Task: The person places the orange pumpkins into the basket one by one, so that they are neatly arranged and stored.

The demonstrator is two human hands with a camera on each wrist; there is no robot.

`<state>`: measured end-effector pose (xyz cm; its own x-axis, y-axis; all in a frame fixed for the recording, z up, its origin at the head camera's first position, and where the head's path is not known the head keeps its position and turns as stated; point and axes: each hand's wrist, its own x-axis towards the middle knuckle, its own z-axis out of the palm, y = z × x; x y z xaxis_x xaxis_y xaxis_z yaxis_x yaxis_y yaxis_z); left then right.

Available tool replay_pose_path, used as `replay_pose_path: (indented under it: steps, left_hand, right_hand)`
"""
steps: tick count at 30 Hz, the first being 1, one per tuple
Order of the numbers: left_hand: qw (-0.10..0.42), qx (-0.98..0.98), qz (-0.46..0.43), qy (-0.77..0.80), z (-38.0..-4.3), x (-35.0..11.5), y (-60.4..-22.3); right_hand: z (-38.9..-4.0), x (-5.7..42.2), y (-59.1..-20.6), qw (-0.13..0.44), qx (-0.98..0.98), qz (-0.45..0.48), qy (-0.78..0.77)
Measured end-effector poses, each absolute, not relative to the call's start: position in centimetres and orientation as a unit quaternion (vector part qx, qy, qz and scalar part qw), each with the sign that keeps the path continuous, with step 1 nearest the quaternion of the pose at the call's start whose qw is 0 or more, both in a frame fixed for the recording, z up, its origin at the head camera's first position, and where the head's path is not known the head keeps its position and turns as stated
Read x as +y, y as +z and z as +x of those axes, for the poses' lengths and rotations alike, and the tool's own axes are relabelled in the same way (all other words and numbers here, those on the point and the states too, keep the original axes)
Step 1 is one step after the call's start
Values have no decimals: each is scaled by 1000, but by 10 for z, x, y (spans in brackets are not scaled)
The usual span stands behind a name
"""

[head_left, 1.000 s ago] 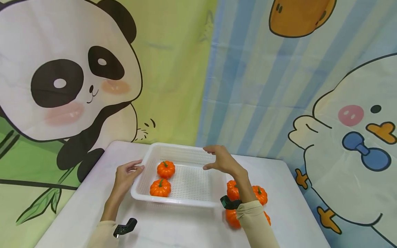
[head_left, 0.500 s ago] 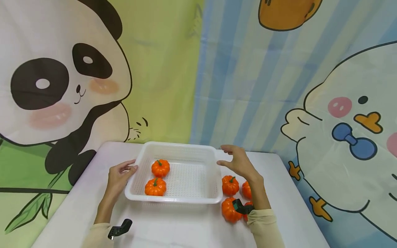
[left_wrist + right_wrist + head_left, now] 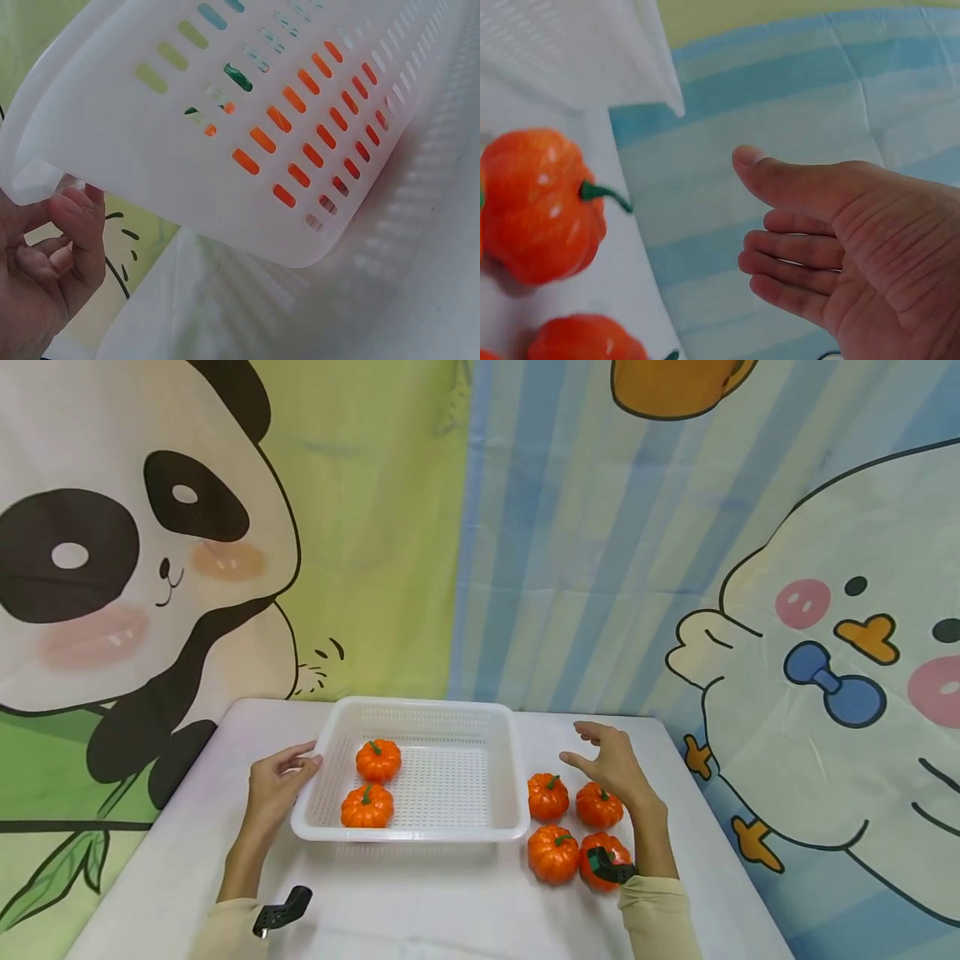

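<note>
A white plastic basket (image 3: pixel 465 835) with slotted sides holds two small orange pumpkins, a rear one (image 3: pixel 378 761) and a front one (image 3: pixel 367 807), at its left side. My left hand (image 3: pixel 276 787) holds the basket's left rim with curled fingers; in the left wrist view its fingertips are right at the rim (image 3: pixel 30 172). My right hand (image 3: pixel 611 764), with nothing in it, hovers to the right of the basket, thumb apart from the fingers. Close by are several more pumpkins, among them a back left one (image 3: pixel 548 797), a back right one (image 3: pixel 599 805) and a front left one (image 3: pixel 553 855).
A white-covered table (image 3: pixel 420 918) carries everything. Behind it hangs a curtain (image 3: pixel 375 568) printed with a panda and a white bird. A black wrist camera (image 3: pixel 611 865) on the right arm partly covers the front right pumpkin (image 3: pixel 596 841).
My right hand has moved right, from over the basket's right side to beyond its rim above the loose pumpkins. The left hand stays at the rim. The head view has shifted slightly.
</note>
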<state>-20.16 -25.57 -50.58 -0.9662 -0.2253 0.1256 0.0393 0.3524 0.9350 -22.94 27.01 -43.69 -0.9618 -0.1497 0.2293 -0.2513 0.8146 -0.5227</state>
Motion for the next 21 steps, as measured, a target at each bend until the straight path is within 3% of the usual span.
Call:
replay_pose_path:
  steps: [21]
  left_hand:
    - [106, -818, 71, -561, -203, -256, -505]
  right_hand:
    - [-203, 319, -485, 23, -958, 7, 285]
